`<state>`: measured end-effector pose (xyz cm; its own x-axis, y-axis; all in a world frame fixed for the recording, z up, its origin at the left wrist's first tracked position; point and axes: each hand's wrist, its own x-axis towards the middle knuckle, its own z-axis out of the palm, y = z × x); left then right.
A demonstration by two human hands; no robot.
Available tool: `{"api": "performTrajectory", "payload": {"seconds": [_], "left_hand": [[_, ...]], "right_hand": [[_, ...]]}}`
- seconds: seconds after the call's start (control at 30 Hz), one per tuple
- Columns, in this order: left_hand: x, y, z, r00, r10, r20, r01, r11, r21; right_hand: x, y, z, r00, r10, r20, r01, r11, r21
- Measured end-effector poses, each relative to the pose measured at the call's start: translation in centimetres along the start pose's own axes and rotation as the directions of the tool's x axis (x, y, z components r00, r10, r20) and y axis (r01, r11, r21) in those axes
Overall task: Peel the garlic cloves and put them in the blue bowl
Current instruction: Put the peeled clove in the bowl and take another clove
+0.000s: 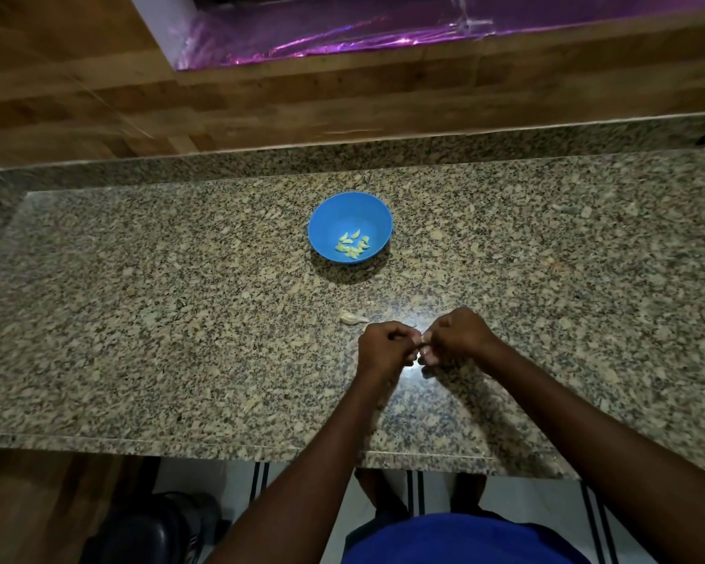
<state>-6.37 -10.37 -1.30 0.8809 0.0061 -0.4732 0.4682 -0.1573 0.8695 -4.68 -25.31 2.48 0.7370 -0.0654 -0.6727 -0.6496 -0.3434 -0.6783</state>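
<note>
the clove [421, 339] pinched between the left hand [383, 347] and right hand [454, 337] is almost wholly hidden by curled fingers; only a pale sliver shows, too small to tell peeled from unpeeled. at 10 o'clock from the hands a small pale piece [351, 317] lies on the counter [180, 299], clove or husk unclear. the peeled cloves [353, 245] in the blue bowl [350, 227] overlap, so their count is unclear. both forearms are cut off at 6 o'clock by the frame edge.

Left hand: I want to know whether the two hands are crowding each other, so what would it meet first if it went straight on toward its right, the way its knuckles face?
The left hand would meet the right hand almost at once; their fingertips already seem to touch around a small garlic clove, though depth is unclear.
</note>
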Motion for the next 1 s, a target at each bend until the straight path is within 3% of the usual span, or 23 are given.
{"api": "performTrajectory", "payload": {"seconds": [0.13, 0.33, 0.47, 0.6, 0.7, 0.8, 0.9, 1.0], "left_hand": [[0.6, -0.2, 0.1, 0.999, 0.022, 0.049, -0.028, 0.992, 0.121], [0.5, 0.0, 0.1, 0.994, 0.095, 0.044, -0.102, 0.977, 0.185], [0.6, -0.1, 0.1, 0.994, 0.081, 0.080, -0.094, 0.979, 0.181], [0.3, 0.4, 0.1, 0.989, 0.041, 0.139, -0.056, 0.993, 0.108], [0.1, 0.5, 0.1, 0.992, -0.018, 0.127, 0.019, 1.000, -0.009], [0.3, 0.7, -0.2, 0.990, -0.104, 0.097, 0.111, 0.992, -0.068], [0.5, 0.9, -0.9, 0.981, -0.144, 0.129, 0.161, 0.978, -0.131], [0.7, 1.3, -1.4, 0.970, -0.155, 0.185, 0.190, 0.964, -0.188]], "right_hand": [[0.7, -0.1, -1.0, 0.996, -0.009, 0.087, 0.028, 0.977, -0.213], [0.0, -0.2, -1.6, 0.989, 0.033, 0.143, -0.031, 0.999, -0.016], [0.2, -0.2, -1.5, 0.985, 0.077, 0.157, -0.071, 0.996, -0.044], [1.0, -0.4, -1.5, 0.988, 0.063, 0.143, -0.027, 0.970, -0.241], [1.3, -0.8, -1.4, 0.990, -0.062, 0.129, 0.119, 0.855, -0.505], [1.1, -1.1, -1.4, 0.975, -0.178, 0.133, 0.222, 0.750, -0.623], [1.0, -1.3, -1.8, 0.952, -0.255, 0.166, 0.303, 0.730, -0.613], [1.1, -1.5, -2.0, 0.955, -0.245, 0.170, 0.295, 0.860, -0.416]]}}
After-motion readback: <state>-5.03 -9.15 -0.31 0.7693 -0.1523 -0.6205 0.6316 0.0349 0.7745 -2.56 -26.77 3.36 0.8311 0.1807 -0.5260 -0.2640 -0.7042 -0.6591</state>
